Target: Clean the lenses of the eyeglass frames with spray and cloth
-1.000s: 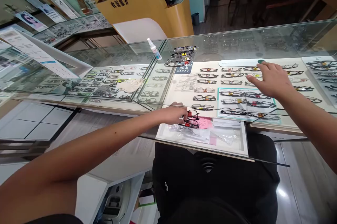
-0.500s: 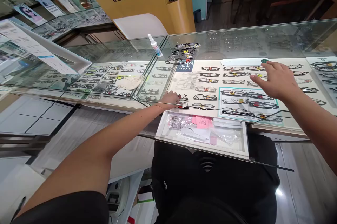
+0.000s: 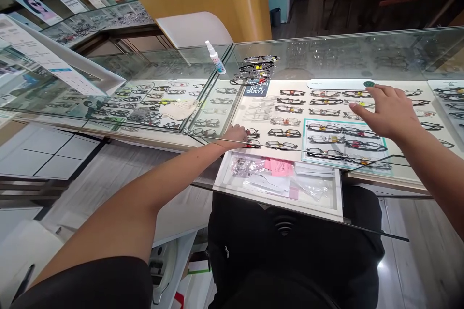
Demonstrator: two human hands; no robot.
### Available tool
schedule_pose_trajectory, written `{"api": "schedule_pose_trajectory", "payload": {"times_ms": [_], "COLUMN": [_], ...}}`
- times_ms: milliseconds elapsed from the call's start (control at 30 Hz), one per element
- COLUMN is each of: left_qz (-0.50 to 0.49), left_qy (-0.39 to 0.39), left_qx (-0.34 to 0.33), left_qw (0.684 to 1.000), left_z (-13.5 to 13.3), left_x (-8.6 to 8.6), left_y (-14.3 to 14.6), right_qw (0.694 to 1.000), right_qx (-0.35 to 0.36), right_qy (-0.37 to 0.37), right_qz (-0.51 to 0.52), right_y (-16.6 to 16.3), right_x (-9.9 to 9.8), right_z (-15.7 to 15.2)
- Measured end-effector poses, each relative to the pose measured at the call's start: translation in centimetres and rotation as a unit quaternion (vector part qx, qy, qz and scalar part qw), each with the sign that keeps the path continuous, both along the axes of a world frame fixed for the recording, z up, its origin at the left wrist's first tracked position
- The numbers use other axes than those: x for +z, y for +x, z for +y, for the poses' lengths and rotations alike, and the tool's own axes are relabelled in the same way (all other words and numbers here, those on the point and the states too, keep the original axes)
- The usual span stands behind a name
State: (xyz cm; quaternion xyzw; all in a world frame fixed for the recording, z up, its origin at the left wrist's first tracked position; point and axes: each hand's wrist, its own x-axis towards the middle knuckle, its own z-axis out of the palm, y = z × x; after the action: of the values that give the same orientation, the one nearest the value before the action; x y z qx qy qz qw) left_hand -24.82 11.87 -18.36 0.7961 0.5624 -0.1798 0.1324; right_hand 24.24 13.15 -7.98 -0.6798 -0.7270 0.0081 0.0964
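My left hand (image 3: 235,134) reaches under the glass top into the display case. Its fingers are closed on dark-framed glasses with red tags (image 3: 252,138) at the left end of the near rows of frames. My right hand (image 3: 388,110) rests flat on top of the glass counter (image 3: 326,57), fingers spread, above rows of displayed glasses (image 3: 319,106) and a teal-bordered tray of frames (image 3: 340,142). A white pulled-out drawer (image 3: 279,202) below holds plastic bags, papers and a pink slip (image 3: 281,167).
A spray bottle (image 3: 214,56) and a stack of several glasses (image 3: 255,69) stand on the glass top, with a dark sign (image 3: 256,89) below. A cloth (image 3: 179,108) lies in the left case. A yellow reception desk (image 3: 203,4) is behind. My dark-clothed lap (image 3: 290,256) is below the drawer.
My left hand lifted the red-tagged glasses out of the drawer and carried them forward onto the display shelf under the glass. My right hand stayed on the glass top.
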Motion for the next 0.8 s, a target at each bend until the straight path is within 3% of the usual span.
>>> {"api": "schedule_pose_trajectory", "payload": {"times_ms": [467,800], "left_qz": [-0.025,-0.013], "left_qy": [0.044,0.087], "left_qx": [0.041,-0.018], "left_qw": [0.998,0.996], "left_z": [2.1,3.9], "left_x": [0.2,-1.5], "left_y": [-1.0,-0.1], "right_qw": [1.000,1.000], "right_qx": [0.000,-0.003], "right_qy": [-0.013,-0.008], "right_qz": [-0.002,-0.003], "right_y": [0.0,0.0], "right_x": [0.2,0.1], "right_z": [0.0,0.0]}}
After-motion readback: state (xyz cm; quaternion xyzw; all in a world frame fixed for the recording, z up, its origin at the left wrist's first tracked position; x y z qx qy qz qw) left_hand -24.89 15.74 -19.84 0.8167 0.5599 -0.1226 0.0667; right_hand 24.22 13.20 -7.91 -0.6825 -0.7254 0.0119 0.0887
